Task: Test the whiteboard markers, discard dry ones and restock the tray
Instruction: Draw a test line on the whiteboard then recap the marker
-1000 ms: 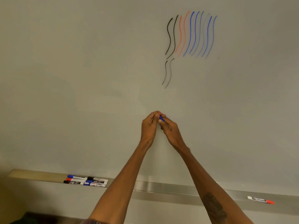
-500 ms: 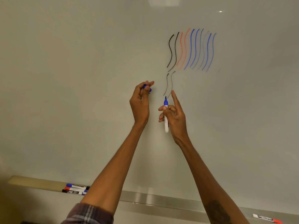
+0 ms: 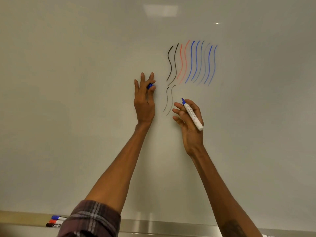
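My right hand (image 3: 189, 120) grips an uncapped blue whiteboard marker (image 3: 192, 114), white barrel slanting down to the right, its blue tip close to the whiteboard (image 3: 85, 82) beside two thin black test strokes (image 3: 169, 100). My left hand (image 3: 144, 101) is raised against the board to the left of those strokes and pinches the marker's blue cap (image 3: 150, 86) between thumb and finger, other fingers spread upward. Above are several wavy test lines (image 3: 193, 62) in black, red and blue.
The metal marker tray (image 3: 162, 225) runs along the bottom edge. At its left lie three capped markers (image 3: 55, 221), blue, red and black, partly hidden by my plaid sleeve (image 3: 92, 219). A sliver of another marker (image 3: 266, 235) shows at the bottom right.
My hands pulled the cap off the blue marker and parted. Both rose toward the test strokes; the marker's tip now sits close to the board. The view tilted upward.
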The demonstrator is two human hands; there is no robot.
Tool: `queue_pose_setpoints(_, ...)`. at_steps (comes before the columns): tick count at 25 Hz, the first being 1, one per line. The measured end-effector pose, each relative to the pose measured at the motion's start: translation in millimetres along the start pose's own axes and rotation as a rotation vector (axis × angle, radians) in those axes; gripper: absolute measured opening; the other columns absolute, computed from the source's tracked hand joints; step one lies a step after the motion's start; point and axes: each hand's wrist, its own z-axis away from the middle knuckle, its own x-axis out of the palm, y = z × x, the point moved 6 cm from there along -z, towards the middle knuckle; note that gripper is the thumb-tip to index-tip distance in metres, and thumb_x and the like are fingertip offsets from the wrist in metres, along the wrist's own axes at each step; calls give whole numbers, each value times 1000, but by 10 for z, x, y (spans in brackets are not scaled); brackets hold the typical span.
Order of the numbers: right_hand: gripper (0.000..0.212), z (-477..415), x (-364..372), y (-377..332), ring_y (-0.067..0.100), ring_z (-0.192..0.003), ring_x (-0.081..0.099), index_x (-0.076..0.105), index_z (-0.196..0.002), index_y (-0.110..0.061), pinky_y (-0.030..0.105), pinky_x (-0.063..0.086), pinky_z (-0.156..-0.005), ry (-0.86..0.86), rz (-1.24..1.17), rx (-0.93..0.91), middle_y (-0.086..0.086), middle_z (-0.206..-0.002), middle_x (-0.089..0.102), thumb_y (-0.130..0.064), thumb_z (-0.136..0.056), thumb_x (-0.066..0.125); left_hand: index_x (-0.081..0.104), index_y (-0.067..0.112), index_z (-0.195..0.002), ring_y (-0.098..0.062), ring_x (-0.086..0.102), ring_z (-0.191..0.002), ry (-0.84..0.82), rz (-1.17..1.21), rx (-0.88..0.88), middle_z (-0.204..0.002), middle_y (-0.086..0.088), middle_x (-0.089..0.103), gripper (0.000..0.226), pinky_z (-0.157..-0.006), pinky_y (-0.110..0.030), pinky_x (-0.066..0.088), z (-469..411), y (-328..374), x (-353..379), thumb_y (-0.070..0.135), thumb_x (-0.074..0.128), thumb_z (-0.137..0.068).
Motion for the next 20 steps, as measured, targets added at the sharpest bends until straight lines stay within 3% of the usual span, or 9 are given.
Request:
queue_pose_setpoints(4,34,-58,-107,86,22,-82,59,60,-120,-5,38,50,-79,114,122,-66,10,-97,66,-28,-103,41,53,11,-139,-2,17,-147,138,-71,141,-149,-3,43,43,-112,-55,38,-16,-31,22,32,43,-102)
queue_pose_setpoints(7,28,-91,-134,113,20,-71,56,63,-119,-6,30,51,-70,214,308,-148,11,-85,63,-18,-101,45,56,-1,-133,13,14,-144,162,-108,268,-143,3,41,41,-113,-58,35,10,32,41,22,45,-101)
queue_pose_setpoints(10,33,-152,-60,77,16,-80,67,61,-121,-7,30,57,-72,259,451,-240,8,-96,70,-24,-93,59,56,-5,-132,13,11,-144,168,-142,336,-147,13,37,42,-110,-59,37,23,53,41,20,46,-100)
queue_pose_setpoints(14,28,-290,90,-135,6,-86,67,63,-119,-3,20,55,-76,265,640,-483,-1,-98,68,-13,-93,65,56,-4,-131,12,10,-145,158,-159,360,-149,5,34,42,-113,-53,34,27,63,49,22,46,-100)
queue_pose_setpoints(16,27,-362,135,-177,9,-85,67,64,-120,-3,25,57,-75,242,727,-556,2,-98,69,-12,-94,65,57,-2,-130,9,12,-146,146,-170,360,-151,5,34,41,-115,-50,32,17,24,59,23,47,-100)
queue_pose_setpoints(20,28,-174,-7,42,18,-85,67,66,-118,-2,35,57,-74,206,928,-611,7,-97,70,-13,-92,65,59,-1,-129,-14,30,-146,126,-193,357,-146,-7,50,38,-121,-41,26,14,-50,82,23,48,-102)
